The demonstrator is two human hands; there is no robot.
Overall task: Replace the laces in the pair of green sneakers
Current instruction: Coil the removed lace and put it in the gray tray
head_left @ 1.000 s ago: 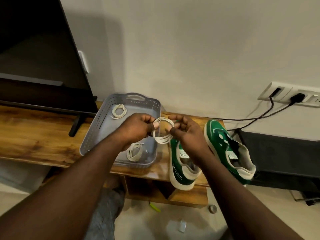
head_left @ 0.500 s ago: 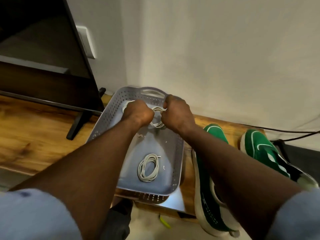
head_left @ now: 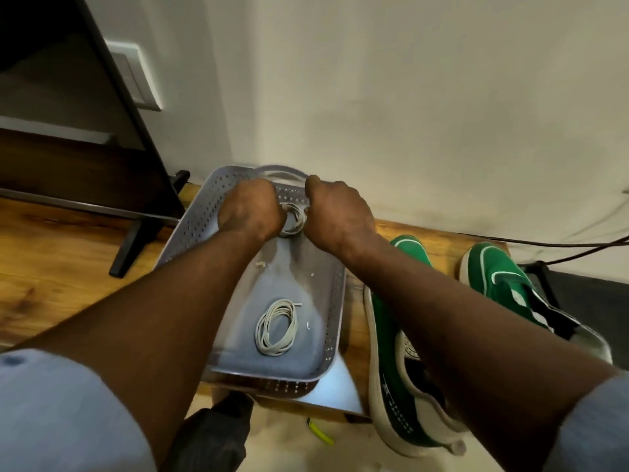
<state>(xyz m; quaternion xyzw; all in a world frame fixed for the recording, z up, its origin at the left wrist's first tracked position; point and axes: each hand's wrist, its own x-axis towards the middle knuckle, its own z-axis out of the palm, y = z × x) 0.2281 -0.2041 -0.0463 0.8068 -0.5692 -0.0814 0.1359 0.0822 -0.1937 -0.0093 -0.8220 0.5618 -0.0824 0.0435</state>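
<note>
We mark the held lace (head_left: 293,219), a white coil at centre frame over the far end of the grey tray (head_left: 190,229). The left hand (head_left: 250,212) grips its left side and the right hand (head_left: 337,216) its right side, fingers curled under, knuckles towards us. A second lace (head_left: 275,327) lies coiled on the tray floor, lower centre. Right of the tray we see the near sneaker (head_left: 381,318), just beside the tray wall and partly under the right forearm, and the far sneaker (head_left: 493,270) near the right edge. All sit on the wooden worktop (head_left: 61,267). TV (head_left: 68,131) upper left, black cable (head_left: 544,243) far right.
</note>
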